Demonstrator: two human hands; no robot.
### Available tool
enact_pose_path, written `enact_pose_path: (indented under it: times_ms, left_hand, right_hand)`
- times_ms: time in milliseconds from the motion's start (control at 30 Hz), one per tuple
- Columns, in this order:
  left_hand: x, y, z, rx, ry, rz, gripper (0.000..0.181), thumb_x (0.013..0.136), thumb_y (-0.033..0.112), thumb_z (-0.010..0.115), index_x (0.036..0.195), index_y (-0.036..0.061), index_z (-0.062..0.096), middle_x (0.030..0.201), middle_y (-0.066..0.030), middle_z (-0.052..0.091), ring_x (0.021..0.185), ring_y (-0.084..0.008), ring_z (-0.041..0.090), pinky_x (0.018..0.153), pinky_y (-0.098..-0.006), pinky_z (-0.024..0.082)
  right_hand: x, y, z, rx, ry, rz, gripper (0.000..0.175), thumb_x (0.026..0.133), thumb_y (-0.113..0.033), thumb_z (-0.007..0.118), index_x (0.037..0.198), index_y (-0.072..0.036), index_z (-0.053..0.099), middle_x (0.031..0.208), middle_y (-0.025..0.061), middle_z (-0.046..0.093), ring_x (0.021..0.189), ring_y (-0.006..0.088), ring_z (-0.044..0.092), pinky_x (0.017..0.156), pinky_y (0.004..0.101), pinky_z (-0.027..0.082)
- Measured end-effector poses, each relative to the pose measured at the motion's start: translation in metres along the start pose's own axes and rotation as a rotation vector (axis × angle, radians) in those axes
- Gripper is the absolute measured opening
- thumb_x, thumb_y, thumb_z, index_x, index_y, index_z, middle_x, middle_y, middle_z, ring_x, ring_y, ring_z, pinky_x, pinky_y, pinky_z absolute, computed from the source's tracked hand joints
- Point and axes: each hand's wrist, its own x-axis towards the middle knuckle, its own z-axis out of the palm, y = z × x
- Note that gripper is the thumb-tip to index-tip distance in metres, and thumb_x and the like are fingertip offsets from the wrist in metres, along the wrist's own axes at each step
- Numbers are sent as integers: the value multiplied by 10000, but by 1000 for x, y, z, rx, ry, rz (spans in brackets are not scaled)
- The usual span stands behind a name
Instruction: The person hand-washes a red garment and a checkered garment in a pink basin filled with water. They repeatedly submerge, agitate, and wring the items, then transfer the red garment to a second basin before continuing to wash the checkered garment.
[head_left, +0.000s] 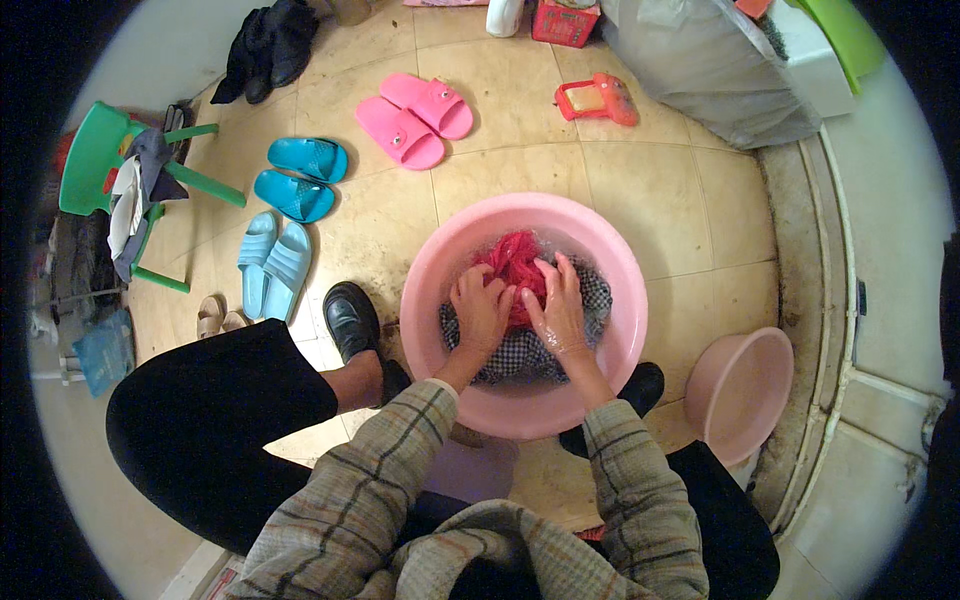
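Note:
A pink plastic basin (626, 322) stands on the floor between my feet, with water in it. Inside lie a wet red cloth (516, 251) and a black-and-white checked cloth (517, 354), bunched together. My left hand (480, 307) curls its fingers onto the left side of the red cloth. Wet and with fingers spread, my right hand (559, 311) rests at the red cloth's right side, its thumb close to my left fingers. The checked cloth spreads below and beside both hands, partly under the water.
A second pink basin (739, 397) leans by the right wall near pipes (832, 390). Pink slippers (412, 120), teal slippers (300, 180) and light blue slippers (276, 266) lie ahead and left. A green chair (94, 169) holds cloths. A red brush-like object (598, 100) lies beyond the basin.

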Motion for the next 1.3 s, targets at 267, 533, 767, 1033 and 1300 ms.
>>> enact_pose_path:
  times_ms: [267, 533, 767, 1033, 1300]
  left_hand:
    - [-31, -27, 57, 331, -104, -53, 287, 934, 230, 471, 1086, 21, 595, 1267, -207, 544, 1260, -360, 443, 1046, -534, 298]
    - [39, -12, 26, -374, -406, -485, 381, 972, 234, 412, 1254, 8, 532, 1276, -234, 546, 1209, -384, 493, 1059, -475, 338]
    - [61, -15, 2, -44, -727, -174, 455, 935, 343, 509, 1313, 89, 494, 1335, -190, 514, 1228, -346, 498, 1048, -458, 384]
    - [76, 22, -38, -511, -807, 209, 433, 900, 394, 579, 1184, 67, 585, 1113, -182, 641, 1049, -352, 623, 907, -497, 480]
    - [47, 41, -36, -263, -911, 496, 335, 886, 375, 605, 1072, 103, 666, 1001, -200, 668, 952, -351, 649, 841, -458, 501]
  right_hand:
    - [-19, 28, 62, -463, -217, -49, 164, 845, -281, 580, 914, -139, 624, 949, 86, 634, 906, 256, 602, 765, 478, 447]
    - [22, 54, 94, -581, -417, 115, 272, 886, -357, 529, 875, -123, 667, 825, 176, 660, 698, 330, 650, 624, 507, 488]
    - [47, 43, 47, -154, -705, 201, 449, 921, -405, 524, 1160, -30, 583, 1061, 250, 638, 1045, 443, 595, 878, 558, 471]
    - [46, 9, -61, 885, -511, 473, 317, 856, -238, 623, 1095, -32, 651, 1086, 227, 627, 1003, 370, 596, 928, 433, 457]
    - [43, -12, -102, 261, -530, 157, 258, 895, -242, 609, 1049, -57, 702, 966, 181, 673, 870, 273, 646, 764, 384, 505]
